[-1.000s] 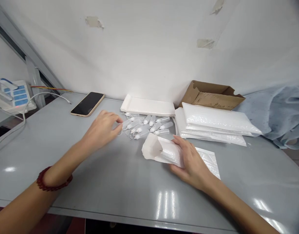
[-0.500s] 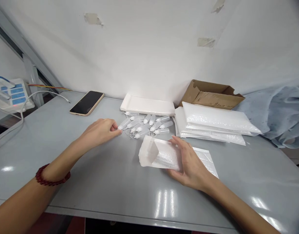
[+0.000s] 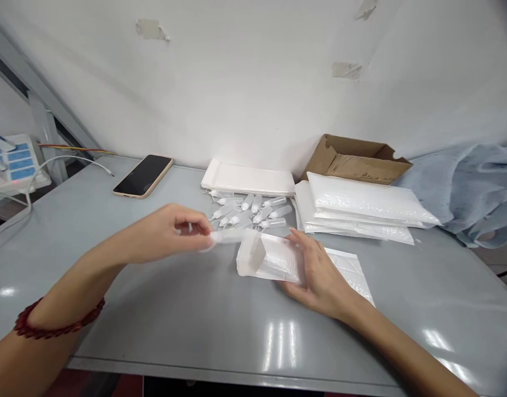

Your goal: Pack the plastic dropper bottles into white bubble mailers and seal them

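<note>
Between the thumb and fingers of my left hand [image 3: 171, 234] is a small clear plastic bottle [image 3: 231, 236], pinched by its white cap end and a little blurred. Its far end reaches to the mouth of a white bubble mailer [image 3: 280, 259]. My right hand [image 3: 319, 273] grips that mailer from its right side, and the mailer's opening gapes toward the left. Just behind both hands lies a loose pile of similar small bottles [image 3: 257, 212] with white caps. Another bubble mailer [image 3: 350, 273] lies flat on the table, partly hidden under my right hand and wrist.
A stack of white mailers [image 3: 249, 179] lies against the wall, with larger padded mailers [image 3: 365, 204] to its right. Behind those stand a cardboard box [image 3: 356, 160] and light blue fabric [image 3: 464, 187]. A phone [image 3: 144, 176], cable [image 3: 71, 157] and power strip [image 3: 20, 162] are at the left.
My left hand has lifted one bottle off the left of the pile and brought it right and nearer, up to the mailer's mouth. My right hand keeps its hold, nearly still.
</note>
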A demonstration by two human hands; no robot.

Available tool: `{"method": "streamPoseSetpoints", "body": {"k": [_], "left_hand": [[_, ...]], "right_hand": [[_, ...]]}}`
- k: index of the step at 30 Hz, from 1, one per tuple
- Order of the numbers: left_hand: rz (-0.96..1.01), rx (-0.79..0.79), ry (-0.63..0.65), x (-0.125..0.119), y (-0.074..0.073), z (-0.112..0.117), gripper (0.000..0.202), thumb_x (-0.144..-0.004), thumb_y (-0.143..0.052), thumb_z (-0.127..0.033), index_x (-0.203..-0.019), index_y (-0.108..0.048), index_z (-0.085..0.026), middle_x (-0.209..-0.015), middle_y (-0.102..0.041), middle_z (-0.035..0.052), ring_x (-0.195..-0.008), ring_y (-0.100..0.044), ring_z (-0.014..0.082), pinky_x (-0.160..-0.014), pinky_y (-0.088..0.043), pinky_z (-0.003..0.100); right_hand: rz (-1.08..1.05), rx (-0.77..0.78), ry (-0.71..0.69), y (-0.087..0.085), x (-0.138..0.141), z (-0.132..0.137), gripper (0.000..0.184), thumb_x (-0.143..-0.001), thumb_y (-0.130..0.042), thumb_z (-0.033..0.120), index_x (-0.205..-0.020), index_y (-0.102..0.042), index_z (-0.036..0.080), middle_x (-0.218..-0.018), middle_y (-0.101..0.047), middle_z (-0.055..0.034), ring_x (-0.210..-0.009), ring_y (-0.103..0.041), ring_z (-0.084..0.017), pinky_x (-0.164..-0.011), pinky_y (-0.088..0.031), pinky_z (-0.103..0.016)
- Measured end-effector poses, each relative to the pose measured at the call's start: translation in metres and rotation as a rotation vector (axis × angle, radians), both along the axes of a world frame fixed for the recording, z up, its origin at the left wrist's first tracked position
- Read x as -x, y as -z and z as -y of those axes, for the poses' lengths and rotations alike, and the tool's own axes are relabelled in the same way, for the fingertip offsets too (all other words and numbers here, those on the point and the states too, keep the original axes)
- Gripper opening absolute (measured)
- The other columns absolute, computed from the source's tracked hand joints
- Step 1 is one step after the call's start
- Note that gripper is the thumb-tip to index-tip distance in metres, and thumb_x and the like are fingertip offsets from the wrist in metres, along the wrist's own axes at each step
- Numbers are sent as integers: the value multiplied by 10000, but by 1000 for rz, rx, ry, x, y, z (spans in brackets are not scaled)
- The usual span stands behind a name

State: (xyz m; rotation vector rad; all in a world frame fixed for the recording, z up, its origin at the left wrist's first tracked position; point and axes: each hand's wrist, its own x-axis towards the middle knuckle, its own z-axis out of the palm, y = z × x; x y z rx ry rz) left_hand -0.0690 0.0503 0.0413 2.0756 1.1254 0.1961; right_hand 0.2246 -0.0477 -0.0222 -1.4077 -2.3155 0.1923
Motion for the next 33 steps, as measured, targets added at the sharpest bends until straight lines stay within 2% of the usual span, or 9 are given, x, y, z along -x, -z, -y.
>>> {"method": "streamPoseSetpoints", "body": {"k": [3,7,12,16,19,23,25,29,33], "left_hand": [[10,17,158,-17,8,11,184,-808,-572,-319,-725,-660,-180,-674,-584,-28,-627,-477,105,-571,-364,196],[-9,-113,259,-38,27,25,147,-820,-572,-232,-708,-628,-154,-684,-577,-28,-634,-501,102,-586,-361,202],[0,-442,454,-54,52,39,154,-903,-497,-158,-823,-627,-140,-801,-603,24,-706,-544,138,-621,-405,229],[-17,-701,506,-61,69,50,241,-866,-443,-40,-683,-572,-130,-698,-554,44,-654,-522,166,-591,-416,260],[68,-647,469,-65,71,57,214,-808,-438,-5,-687,-558,-135,-702,-566,39,-604,-505,147,-546,-402,244],[246,-381,357,-68,66,62,204,-805,-429,-2,-730,-551,-147,-727,-593,5,-623,-514,111,-576,-402,205],[298,-316,332,-69,65,62,209,-801,-429,-1,-713,-546,-149,-719,-598,-4,-644,-518,109,-602,-402,203],[319,-332,367,-70,66,64,231,-739,-428,33,-647,-534,-151,-707,-603,-4,-625,-513,107,-603,-401,206],[194,-435,413,-68,67,64,239,-739,-420,38,-666,-554,-146,-729,-627,17,-620,-527,120,-585,-400,223]], "right_hand": [[8,8,-16,-1,3,2,825,-774,-592,290,-1422,-108,131,-1158,-521,-183,-1067,-514,-334,-875,-472,-516],[-5,14,-71,-2,9,5,823,-749,-591,253,-1413,-127,109,-1156,-531,-186,-1059,-522,-325,-874,-479,-501],[40,15,-115,-4,14,10,808,-723,-592,230,-1395,-166,91,-1168,-545,-187,-1030,-535,-319,-861,-488,-495],[61,-11,-128,-5,16,13,797,-727,-580,220,-1393,-164,80,-1173,-551,-187,-1011,-543,-310,-856,-493,-488],[59,-28,-144,-6,18,15,766,-735,-562,203,-1384,-175,71,-1157,-558,-186,-989,-545,-301,-841,-498,-477],[57,-29,-152,-8,19,16,743,-750,-549,203,-1379,-179,65,-1137,-560,-182,-966,-539,-291,-827,-501,-466],[62,-35,-157,-9,20,17,738,-752,-545,195,-1379,-178,65,-1143,-556,-185,-954,-534,-288,-821,-500,-466],[55,-45,-176,-9,21,17,734,-748,-544,176,-1376,-180,69,-1120,-561,-176,-909,-528,-277,-803,-496,-467],[42,-30,-178,-9,23,16,713,-743,-542,170,-1366,-207,80,-1092,-565,-161,-891,-523,-270,-790,-494,-460]]}}
